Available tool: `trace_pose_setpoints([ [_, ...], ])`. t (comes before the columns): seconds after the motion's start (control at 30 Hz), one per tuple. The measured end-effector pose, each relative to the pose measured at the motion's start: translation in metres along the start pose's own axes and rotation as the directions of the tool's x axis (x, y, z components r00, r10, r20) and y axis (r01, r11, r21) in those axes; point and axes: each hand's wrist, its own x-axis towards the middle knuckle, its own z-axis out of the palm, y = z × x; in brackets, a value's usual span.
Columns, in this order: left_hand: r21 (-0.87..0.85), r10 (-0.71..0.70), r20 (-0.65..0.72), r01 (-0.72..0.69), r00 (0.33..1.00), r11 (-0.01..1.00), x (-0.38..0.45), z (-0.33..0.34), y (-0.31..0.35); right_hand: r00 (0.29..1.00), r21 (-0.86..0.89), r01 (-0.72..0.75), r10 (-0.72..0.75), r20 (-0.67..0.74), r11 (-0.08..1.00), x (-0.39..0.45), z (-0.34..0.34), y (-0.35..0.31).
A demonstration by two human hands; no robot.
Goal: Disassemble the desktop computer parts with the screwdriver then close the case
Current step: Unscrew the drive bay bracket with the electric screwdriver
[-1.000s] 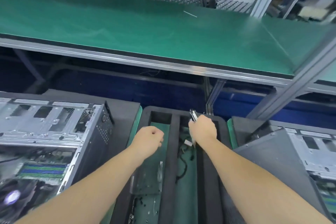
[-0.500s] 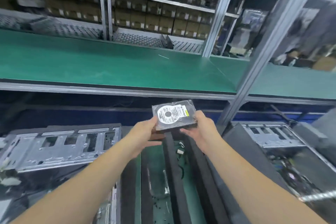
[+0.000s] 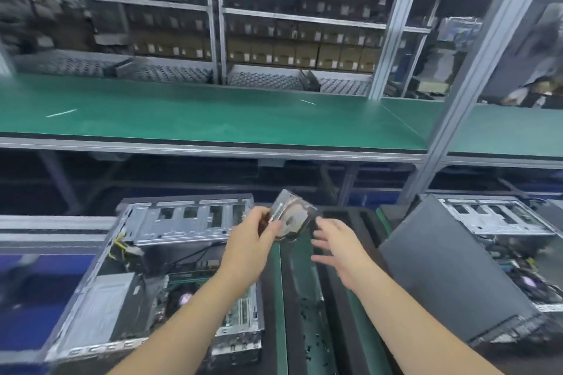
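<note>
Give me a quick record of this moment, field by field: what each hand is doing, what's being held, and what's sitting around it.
left hand: grips the hard drive
right hand: fingers spread, holds nothing, just right of the drive
hard drive: tilted, in the air above the foam tray
foam tray: black, long slots, small dark bits lying in one slot
open case: on the left, side off, board and cables showing
second case: on the right, also open
screwdriver: not seen

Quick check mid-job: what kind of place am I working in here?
Probably a computer assembly or teardown line: open desktop cases on both sides, a long green-matted bench, and racks of boxed stock behind it.
</note>
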Motion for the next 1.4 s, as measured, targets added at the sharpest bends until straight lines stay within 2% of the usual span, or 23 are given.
trace_pose_setpoints([
  [0.1, 0.220, 0.075, 0.004, -0.074, 0.997, 0.973, -0.021, 0.001, 0.014, 0.939, 0.319, -0.229, 0.121, 0.323, 0.920, -0.010, 0.004, -0.005],
  [0.17, 0.360, 0.104, 0.067, -0.122, 0.992, 0.925, -0.034, 0.003, 0.021, 0.880, 0.396, -0.340, 0.141, 0.453, 0.853, -0.014, -0.001, -0.006],
  [0.3, 0.545, 0.182, 0.212, -0.271, 0.960, 0.794, -0.060, 0.001, 0.030, 0.856, 0.357, -0.341, 0.131, 0.500, 0.870, -0.022, -0.005, 0.008],
  [0.37, 0.559, 0.205, 0.253, -0.316, 0.945, 0.766, -0.074, -0.002, 0.025, 0.865, 0.368, -0.311, 0.100, 0.492, 0.876, -0.027, -0.005, 0.021],
  [0.43, 0.427, 0.209, 0.204, -0.279, 0.956, 0.860, -0.088, -0.005, 0.020, 0.876, 0.389, -0.260, 0.047, 0.480, 0.884, -0.030, -0.005, 0.033],
  [0.47, 0.327, 0.170, 0.123, -0.201, 0.978, 0.923, -0.094, -0.004, 0.020, 0.876, 0.390, -0.233, 0.019, 0.481, 0.891, -0.032, -0.005, 0.037],
  [0.5, 0.205, 0.081, 0.014, -0.082, 0.997, 0.975, -0.098, -0.003, 0.020, 0.874, 0.396, -0.219, -0.001, 0.486, 0.892, -0.034, -0.003, 0.040],
  [0.53, 0.060, -0.074, -0.075, 0.078, 0.994, 0.995, -0.099, -0.001, 0.023, 0.871, 0.406, -0.219, -0.010, 0.490, 0.887, -0.036, -0.001, 0.041],
  [0.57, -0.094, -0.252, -0.099, 0.243, 0.963, 0.965, -0.098, -0.001, 0.028, 0.867, 0.420, -0.227, -0.014, 0.498, 0.879, -0.037, 0.002, 0.043],
  [0.6, -0.241, -0.408, -0.053, 0.385, 0.911, 0.891, -0.096, -0.001, 0.030, 0.861, 0.432, -0.237, -0.019, 0.509, 0.870, -0.038, 0.006, 0.044],
  [0.63, -0.361, -0.498, 0.033, 0.475, 0.867, 0.803, -0.094, -0.001, 0.031, 0.855, 0.443, -0.246, -0.022, 0.518, 0.862, -0.040, 0.010, 0.045],
  [0.67, -0.425, -0.514, 0.098, 0.503, 0.852, 0.753, -0.093, -0.003, 0.032, 0.851, 0.448, -0.252, -0.025, 0.525, 0.858, -0.042, 0.014, 0.044],
  [0.7, -0.447, -0.500, 0.113, 0.493, 0.859, 0.747, -0.093, -0.005, 0.034, 0.845, 0.449, -0.250, -0.033, 0.534, 0.858, -0.043, 0.016, 0.044],
  [0.77, -0.428, -0.488, 0.060, 0.464, 0.871, 0.775, -0.096, -0.010, 0.035, 0.816, 0.448, -0.228, -0.081, 0.572, 0.864, -0.045, 0.021, 0.041],
  [0.87, -0.217, -0.447, -0.037, 0.429, 0.894, 0.877, -0.098, -0.017, 0.032, 0.774, 0.393, -0.136, -0.150, 0.615, 0.909, -0.047, 0.027, 0.036],
  [0.97, -0.048, -0.331, -0.110, 0.328, 0.937, 0.944, -0.098, -0.029, 0.030, 0.803, 0.188, 0.094, -0.186, 0.566, 0.978, -0.050, 0.032, 0.028],
  [1.03, 0.044, -0.251, -0.144, 0.259, 0.957, 0.965, -0.097, -0.038, 0.029, 0.817, 0.008, 0.259, -0.224, 0.532, 0.966, -0.052, 0.035, 0.023],
  [1.1, 0.158, -0.174, -0.165, 0.200, 0.971, 0.967, -0.095, -0.046, 0.027, 0.817, -0.079, 0.317, -0.230, 0.529, 0.945, -0.051, 0.035, 0.020],
  [1.17, 0.249, -0.053, -0.179, 0.097, 0.982, 0.964, -0.092, -0.055, 0.027, 0.795, 0.001, 0.218, -0.178, 0.580, 0.976, -0.048, 0.030, 0.016],
  [1.23, 0.363, 0.128, -0.171, -0.058, 0.977, 0.930, -0.088, -0.065, 0.026, 0.738, 0.151, 0.021, -0.117, 0.665, 0.988, -0.047, 0.022, 0.007],
  [1.3, 0.479, 0.236, -0.116, -0.154, 0.965, 0.864, -0.082, -0.074, 0.020, 0.693, 0.242, -0.189, -0.045, 0.720, 0.952, -0.042, 0.015, -0.003],
  [1.33, 0.531, 0.248, -0.087, -0.166, 0.965, 0.831, -0.080, -0.077, 0.016, 0.678, 0.240, -0.240, -0.015, 0.735, 0.941, -0.040, 0.012, -0.008],
  [1.4, 0.574, 0.249, -0.051, -0.176, 0.967, 0.800, -0.077, -0.082, 0.009, 0.670, 0.162, -0.225, 0.032, 0.742, 0.961, -0.041, 0.013, -0.018],
])
